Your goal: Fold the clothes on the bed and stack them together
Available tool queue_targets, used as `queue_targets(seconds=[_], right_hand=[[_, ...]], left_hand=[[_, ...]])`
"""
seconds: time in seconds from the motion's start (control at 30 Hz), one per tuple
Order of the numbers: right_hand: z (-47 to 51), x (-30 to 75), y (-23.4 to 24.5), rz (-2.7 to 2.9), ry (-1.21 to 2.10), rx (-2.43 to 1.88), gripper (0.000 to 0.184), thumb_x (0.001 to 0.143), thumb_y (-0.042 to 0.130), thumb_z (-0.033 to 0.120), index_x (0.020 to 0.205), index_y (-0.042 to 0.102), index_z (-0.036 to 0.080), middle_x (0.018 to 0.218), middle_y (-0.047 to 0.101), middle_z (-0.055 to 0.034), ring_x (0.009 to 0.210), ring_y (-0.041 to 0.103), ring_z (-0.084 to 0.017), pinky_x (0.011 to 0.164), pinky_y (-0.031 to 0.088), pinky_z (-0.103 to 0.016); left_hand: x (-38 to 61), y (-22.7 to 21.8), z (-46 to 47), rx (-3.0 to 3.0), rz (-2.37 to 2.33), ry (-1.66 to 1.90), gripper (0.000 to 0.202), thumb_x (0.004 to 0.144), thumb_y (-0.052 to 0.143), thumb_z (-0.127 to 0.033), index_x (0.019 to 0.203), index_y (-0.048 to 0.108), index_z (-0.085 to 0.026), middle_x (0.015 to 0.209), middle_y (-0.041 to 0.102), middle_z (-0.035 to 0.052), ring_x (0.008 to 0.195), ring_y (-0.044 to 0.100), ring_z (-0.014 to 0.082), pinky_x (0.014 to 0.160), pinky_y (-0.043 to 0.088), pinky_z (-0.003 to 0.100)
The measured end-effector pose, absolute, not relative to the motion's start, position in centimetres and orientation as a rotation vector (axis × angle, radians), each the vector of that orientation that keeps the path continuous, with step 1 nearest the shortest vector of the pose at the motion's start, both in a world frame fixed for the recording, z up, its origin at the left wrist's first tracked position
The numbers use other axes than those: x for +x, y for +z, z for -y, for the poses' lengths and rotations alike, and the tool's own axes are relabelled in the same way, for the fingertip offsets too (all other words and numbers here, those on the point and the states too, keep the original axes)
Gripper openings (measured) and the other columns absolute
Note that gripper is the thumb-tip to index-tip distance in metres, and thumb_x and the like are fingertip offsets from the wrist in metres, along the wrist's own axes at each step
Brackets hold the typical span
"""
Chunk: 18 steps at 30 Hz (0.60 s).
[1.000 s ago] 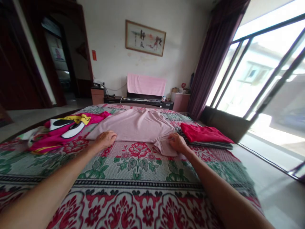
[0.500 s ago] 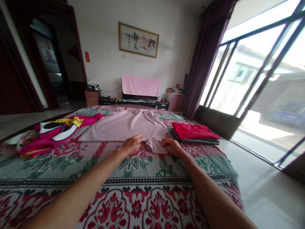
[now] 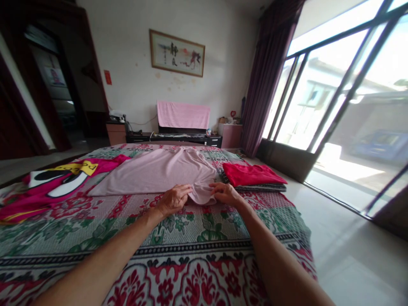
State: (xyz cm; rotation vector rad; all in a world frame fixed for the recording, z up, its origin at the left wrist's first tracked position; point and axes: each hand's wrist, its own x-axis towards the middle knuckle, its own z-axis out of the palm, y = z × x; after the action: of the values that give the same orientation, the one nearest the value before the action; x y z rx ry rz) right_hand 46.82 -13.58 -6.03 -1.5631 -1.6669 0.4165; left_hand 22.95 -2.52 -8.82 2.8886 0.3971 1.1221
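Working at one pale pink shirt, two bare hands meet at a single sleeve on the shirt's near side. The shirt lies spread at the middle of one floral blanket, its sleeve between the hands. The left hand touches the sleeve's left edge; its fingers are bunched together, though whether cloth is pinched among them cannot be told. The right hand is at the opposite edge, its fingers clamped on the sleeve.

Two further groups of clothing flank the shirt. To the left lies one magenta garment, loosely spread and marked with yellow, white and black areas. To the right, just beside the shirt, is one stack: one folded red garment on top, dark folded cloth beneath, its layers too small to count.

Beyond the blanket stands one low dark cabinet, its drawers shut and their contents hidden; one pink cloth hangs above it. One wall frame contains a picture with written characters.
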Motion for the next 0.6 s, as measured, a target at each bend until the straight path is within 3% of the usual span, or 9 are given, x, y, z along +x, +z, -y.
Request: queue_targets(seconds=[0.1, 0.2, 0.27, 0.4, 0.5, 0.6], right_hand=[[13.7, 46.7, -5.8, 1.606, 0.497, -1.584, 0.019, 0.062, 0.054, 0.016, 0.067, 0.072, 0.014, 0.087, 0.072, -0.0044, 0.07, 0.061, -0.015, 0.061, 0.046, -0.022], [13.8, 46.7, -5.5, 1.63, 0.543, -1.639, 0.019, 0.062, 0.051, 0.019, 0.064, 0.069, 0.012, 0.055, 0.057, 0.0018, 0.052, 0.047, -0.009, 0.049, 0.035, -0.019], [13.9, 46.7, -5.3, 1.649, 0.559, -1.651, 0.019, 0.063, 0.05, 0.02, 0.064, 0.068, 0.012, 0.051, 0.05, 0.0034, 0.049, 0.042, -0.008, 0.046, 0.031, -0.018], [14.1, 46.8, -5.0, 1.697, 0.517, -1.672, 0.018, 0.064, 0.052, 0.021, 0.065, 0.068, 0.012, 0.055, 0.052, 0.0026, 0.051, 0.042, -0.008, 0.046, 0.032, -0.018], [14.3, 47.0, -4.6, 1.757, 0.552, -1.692, 0.017, 0.065, 0.053, 0.02, 0.065, 0.068, 0.012, 0.056, 0.053, 0.0017, 0.052, 0.042, -0.008, 0.047, 0.033, -0.019], [14.4, 47.2, -4.1, 1.804, 0.675, -1.738, 0.017, 0.066, 0.053, 0.018, 0.064, 0.069, 0.014, 0.056, 0.056, 0.0008, 0.05, 0.043, -0.008, 0.046, 0.034, -0.02]], left_hand=[[22.8, -8.3, 3.2, 2.847, -0.386, 1.111, 0.034, 0.08, 0.045, -0.011, 0.098, 0.073, -0.018, 0.104, 0.074, 0.0062, 0.101, 0.066, 0.0164, 0.095, 0.049, 0.03], [22.6, -7.9, 3.7, 2.793, -0.459, 1.014, 0.031, 0.079, 0.046, -0.012, 0.093, 0.074, -0.019, 0.091, 0.076, 0.0045, 0.087, 0.068, 0.0155, 0.085, 0.052, 0.026], [22.4, -7.8, 3.8, 2.74, -0.521, 0.973, 0.031, 0.081, 0.046, -0.014, 0.093, 0.074, -0.019, 0.09, 0.076, 0.0042, 0.084, 0.069, 0.0147, 0.081, 0.051, 0.023], [22.2, -7.5, 3.9, 2.704, -0.541, 0.943, 0.028, 0.083, 0.047, -0.018, 0.091, 0.074, -0.02, 0.088, 0.075, 0.0039, 0.082, 0.067, 0.0141, 0.077, 0.048, 0.021], [22.0, -7.0, 4.2, 2.745, -0.479, 0.881, 0.025, 0.084, 0.049, -0.024, 0.08, 0.073, -0.019, 0.075, 0.072, 0.0027, 0.072, 0.063, 0.0128, 0.071, 0.045, 0.021], [21.7, -6.3, 4.5, 2.722, -0.484, 0.822, 0.035, 0.088, 0.047, -0.032, 0.063, 0.068, -0.017, 0.064, 0.066, 0.0014, 0.062, 0.058, 0.0103, 0.065, 0.042, 0.019]])
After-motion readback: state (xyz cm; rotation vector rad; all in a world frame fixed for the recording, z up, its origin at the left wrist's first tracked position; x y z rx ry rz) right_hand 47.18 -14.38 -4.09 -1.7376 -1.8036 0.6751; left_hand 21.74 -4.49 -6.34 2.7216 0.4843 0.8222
